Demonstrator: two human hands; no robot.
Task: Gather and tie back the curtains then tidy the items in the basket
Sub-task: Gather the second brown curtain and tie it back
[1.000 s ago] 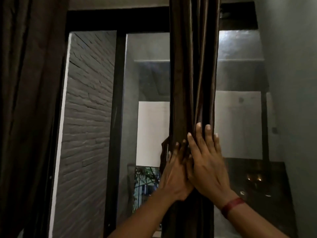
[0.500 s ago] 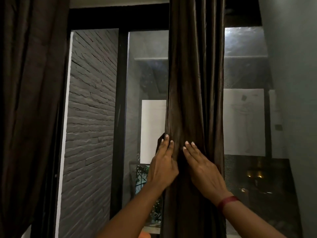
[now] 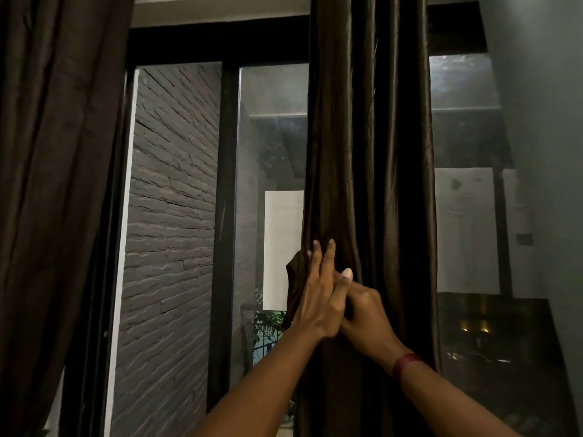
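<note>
Brown curtain is now bunched tighter: the right hand has curled around its folds, while the left hand presses flat-fingered beside it. Gathered, it seems nearly ready for tying.

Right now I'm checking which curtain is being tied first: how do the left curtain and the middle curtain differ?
The middle curtain is bunched into a narrow column; the left curtain hangs in wider, looser folds. Both hands are on the middle curtain, the left hand flat on it and the right hand curled against it; the left curtain is untouched. The middle curtain looks shinier. Both are dark brown.
</note>
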